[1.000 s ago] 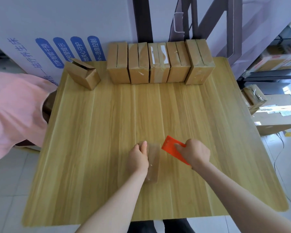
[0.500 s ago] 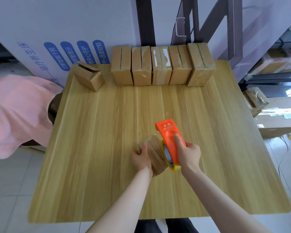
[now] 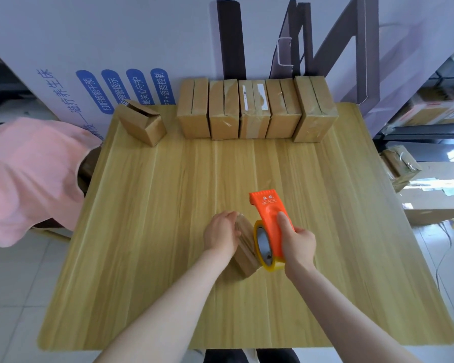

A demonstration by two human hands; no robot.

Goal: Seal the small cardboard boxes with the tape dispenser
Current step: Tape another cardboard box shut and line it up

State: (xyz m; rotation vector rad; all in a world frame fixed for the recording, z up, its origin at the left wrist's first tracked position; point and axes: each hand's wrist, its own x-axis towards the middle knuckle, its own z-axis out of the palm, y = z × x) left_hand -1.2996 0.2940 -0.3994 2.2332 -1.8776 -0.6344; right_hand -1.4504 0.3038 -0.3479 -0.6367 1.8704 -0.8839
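- The small box (image 3: 245,254) lies on the table (image 3: 155,231), close in front of the person and between the two hands.
- The left hand (image 3: 220,235) cups the box from its left side, fingers curled over its far end to steady it.
- The right hand (image 3: 299,243) is clenched round the orange tape dispenser (image 3: 269,213), with one finger laid along its top.
- The box's long axis runs away from the person, slanting a little from near-right to far-left. The dispenser lies nearly parallel, just to the box's right, toothed end pointing away.
- The yellow tape roll sits against the box's near end. Whether tape is already stuck there cannot be told.
- As a judgement, the right hand must carry the dispenser leftward onto the box and run it along that axis.
- A row of boxes (image 3: 254,108) stands along the table's far edge, well apart, with an open box (image 3: 142,124) to its left.
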